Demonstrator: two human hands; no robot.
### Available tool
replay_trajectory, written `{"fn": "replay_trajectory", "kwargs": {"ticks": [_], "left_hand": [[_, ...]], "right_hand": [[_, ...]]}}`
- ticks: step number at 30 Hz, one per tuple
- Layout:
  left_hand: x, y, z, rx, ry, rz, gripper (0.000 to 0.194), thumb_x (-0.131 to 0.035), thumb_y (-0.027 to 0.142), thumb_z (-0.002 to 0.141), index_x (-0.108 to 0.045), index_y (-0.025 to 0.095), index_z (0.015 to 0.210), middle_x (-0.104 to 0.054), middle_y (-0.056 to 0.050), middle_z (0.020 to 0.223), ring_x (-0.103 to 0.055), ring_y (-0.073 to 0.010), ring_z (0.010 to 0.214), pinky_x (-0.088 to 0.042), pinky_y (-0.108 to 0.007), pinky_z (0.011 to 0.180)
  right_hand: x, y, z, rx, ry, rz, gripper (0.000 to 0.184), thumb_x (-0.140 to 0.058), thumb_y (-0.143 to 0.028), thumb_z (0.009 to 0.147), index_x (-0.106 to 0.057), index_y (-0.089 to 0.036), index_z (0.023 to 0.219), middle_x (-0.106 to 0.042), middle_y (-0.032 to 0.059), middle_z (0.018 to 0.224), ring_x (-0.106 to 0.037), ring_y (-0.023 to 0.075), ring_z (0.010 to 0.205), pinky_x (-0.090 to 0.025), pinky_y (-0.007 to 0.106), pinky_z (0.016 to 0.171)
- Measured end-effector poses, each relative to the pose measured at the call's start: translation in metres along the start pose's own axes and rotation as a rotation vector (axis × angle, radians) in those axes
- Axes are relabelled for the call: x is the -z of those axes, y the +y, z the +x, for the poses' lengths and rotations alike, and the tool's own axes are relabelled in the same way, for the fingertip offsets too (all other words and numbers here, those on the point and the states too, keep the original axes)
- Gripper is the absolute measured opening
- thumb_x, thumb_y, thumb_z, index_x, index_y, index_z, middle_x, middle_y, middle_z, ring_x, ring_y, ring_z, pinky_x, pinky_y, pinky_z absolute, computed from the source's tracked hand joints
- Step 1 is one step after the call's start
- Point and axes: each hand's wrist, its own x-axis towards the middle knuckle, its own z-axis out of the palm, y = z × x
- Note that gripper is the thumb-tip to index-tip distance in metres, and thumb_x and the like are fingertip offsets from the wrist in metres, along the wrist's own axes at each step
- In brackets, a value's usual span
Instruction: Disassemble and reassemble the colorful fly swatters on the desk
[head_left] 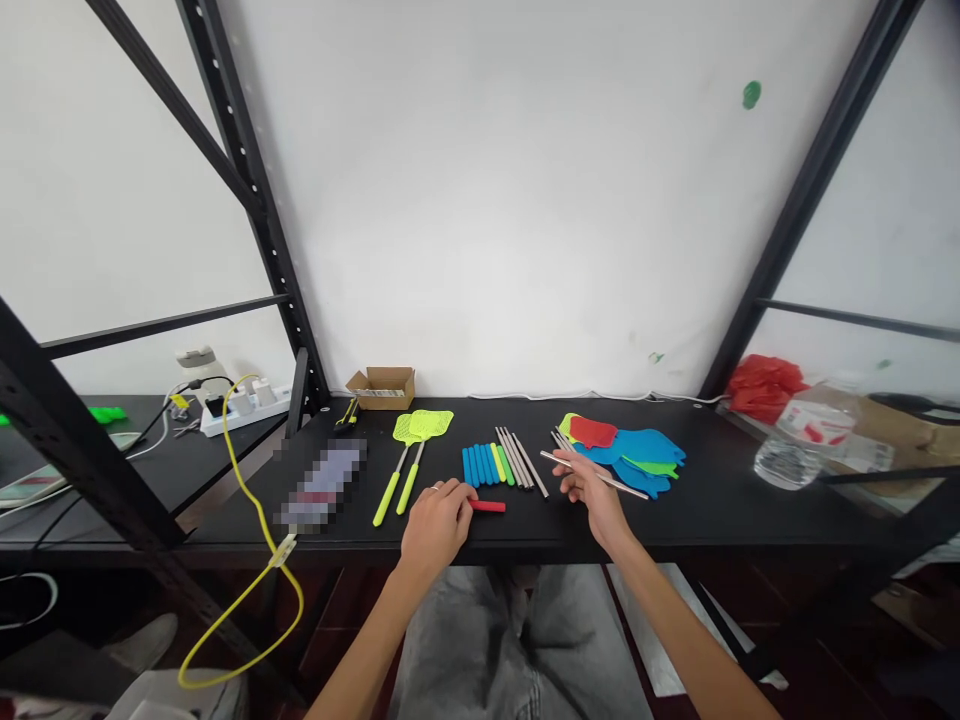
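Presently, my left hand (437, 520) grips the red handle (491, 507) at lower center of the frame, fingers closed around its left end. The handle's long axis runs nearly horizontal, free end facing right. My right hand (592, 492), right of center, holds a metal rod (622, 487) in its fingers, sloping from upper left to lower right. The rod's left end is near the handle's free end, above and right of it, not touching; the two axes are not aligned. Blue handles (480, 465) lie on the surface (720, 500) just above.
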Motion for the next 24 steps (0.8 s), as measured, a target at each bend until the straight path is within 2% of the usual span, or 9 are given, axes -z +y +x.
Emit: {"fn": "replay_trajectory", "kwargs": {"ticks": [3,6,9,13,15,17,21,24], "left_hand": [[0.0008,0.0007,0.0007,-0.01,-0.005,-0.022,0.028,-0.038,0.014,0.095,-0.064,0.024,0.095,-0.065,-0.001,0.091,-0.058,-0.0197,0.083,-0.043,-0.033,0.076],[0.001,0.0008,0.0002,-0.02,-0.016,-0.047,0.027,-0.04,0.013,0.093,-0.064,0.025,0.098,-0.065,-0.002,0.094,-0.058,-0.0201,0.086,-0.044,-0.033,0.079],[0.001,0.0009,-0.0009,-0.03,-0.035,-0.052,0.024,-0.046,0.014,0.089,-0.064,0.025,0.1,-0.064,-0.003,0.097,-0.057,-0.0212,0.09,-0.044,-0.035,0.084],[0.0007,0.0012,-0.0015,-0.023,-0.057,-0.042,0.024,-0.049,0.016,0.087,-0.064,0.025,0.103,-0.063,-0.003,0.096,-0.058,-0.0216,0.09,-0.043,-0.037,0.089],[0.0005,0.0015,-0.0013,-0.015,-0.063,-0.033,0.019,-0.05,0.016,0.085,-0.062,0.025,0.097,-0.063,-0.002,0.093,-0.058,-0.0215,0.087,-0.043,-0.037,0.088],[0.0005,0.002,-0.001,-0.009,-0.06,-0.014,0.015,-0.051,0.015,0.083,-0.059,0.024,0.091,-0.062,-0.002,0.09,-0.057,-0.0215,0.086,-0.043,-0.036,0.084],[0.0006,0.0031,-0.001,0.021,-0.052,0.033,0.011,-0.051,0.014,0.083,-0.054,0.023,0.088,-0.062,-0.001,0.085,-0.057,-0.0218,0.081,-0.041,-0.034,0.074],[0.0002,0.003,-0.0012,0.012,-0.058,0.038,0.012,-0.048,0.015,0.086,-0.055,0.024,0.09,-0.063,-0.001,0.085,-0.057,-0.0215,0.079,-0.039,-0.033,0.073]], "right_hand": [[-0.0014,-0.0014,-0.0008,-0.014,0.007,-0.001,0.031,-0.063,-0.041,0.079,-0.068,-0.019,0.1,-0.068,0.0041,0.08,-0.056,0.0134,0.06,-0.035,0.024,0.049],[-0.0038,-0.0015,-0.0021,0.026,0.045,0.016,0.021,-0.068,-0.036,0.075,-0.06,-0.022,0.087,-0.056,-0.0041,0.062,-0.048,0.0106,0.052,-0.033,0.022,0.047],[-0.0055,-0.0019,-0.0034,0.07,0.046,0.009,0.023,-0.072,-0.035,0.073,-0.055,-0.022,0.079,-0.047,-0.0072,0.056,-0.041,0.0088,0.048,-0.031,0.022,0.046],[-0.0043,-0.0023,-0.0034,0.052,0.069,0.0,0.028,-0.075,-0.04,0.071,-0.065,-0.021,0.089,-0.064,0.0,0.073,-0.051,0.0117,0.056,-0.035,0.023,0.047],[-0.0028,-0.0022,-0.0029,0.029,0.07,0.012,0.034,-0.074,-0.041,0.072,-0.069,-0.02,0.098,-0.071,0.0056,0.087,-0.056,0.0135,0.061,-0.038,0.024,0.049],[-0.0017,-0.0024,-0.0025,0.01,0.06,0.023,0.039,-0.071,-0.044,0.074,-0.071,-0.019,0.103,-0.073,0.0093,0.092,-0.058,0.0142,0.062,-0.038,0.024,0.049],[-0.0021,-0.0045,-0.0034,-0.003,0.032,0.011,0.042,-0.066,-0.052,0.078,-0.075,-0.017,0.098,-0.072,0.0094,0.08,-0.056,0.0142,0.057,-0.036,0.025,0.048],[-0.0033,-0.005,-0.0044,0.029,0.027,-0.006,0.041,-0.066,-0.055,0.079,-0.076,-0.016,0.086,-0.06,0.0032,0.061,-0.046,0.0117,0.05,-0.032,0.026,0.047]]}}
